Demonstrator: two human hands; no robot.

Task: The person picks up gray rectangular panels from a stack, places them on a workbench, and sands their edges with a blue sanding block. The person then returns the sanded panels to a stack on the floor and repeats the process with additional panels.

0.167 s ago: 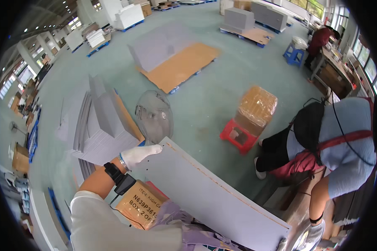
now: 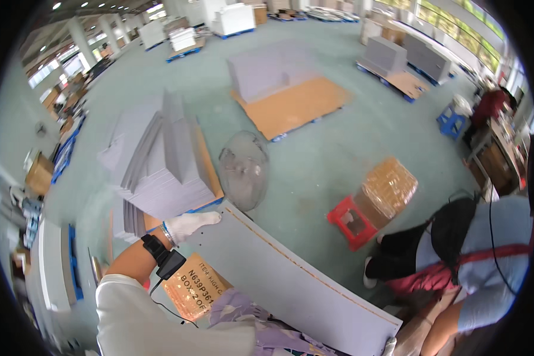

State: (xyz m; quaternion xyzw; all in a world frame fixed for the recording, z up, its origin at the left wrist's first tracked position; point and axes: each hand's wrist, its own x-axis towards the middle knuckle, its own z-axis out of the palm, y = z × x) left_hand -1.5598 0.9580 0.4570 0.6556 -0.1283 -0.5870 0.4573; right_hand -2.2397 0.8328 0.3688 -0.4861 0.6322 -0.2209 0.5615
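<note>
A long grey board (image 2: 305, 276) with a raw brown edge slants across in front of me, from centre left down to the lower right. My left hand (image 2: 191, 226), in a white glove, grips its far left end, with the thumb side along the top corner. At the board's lower right end, white-gloved fingertips (image 2: 389, 346) press on the edge; they appear to be my right hand's, the rest being out of view. Beneath the board and my left forearm lies a brown carton (image 2: 190, 288) with black print.
A stack of grey boards (image 2: 166, 187) stands at left on a pallet, near a transparent-looking round fan (image 2: 243, 169). A red stool (image 2: 353, 222) and a wrapped carton (image 2: 391, 184) sit at right. A co-worker in blue (image 2: 492, 237) bends close by. Farther off is another pallet (image 2: 296, 110).
My view has swung left, so the surroundings sit farther right and lower. Both ends of the board stay held. The co-worker's gloved hand has dropped out of view.
</note>
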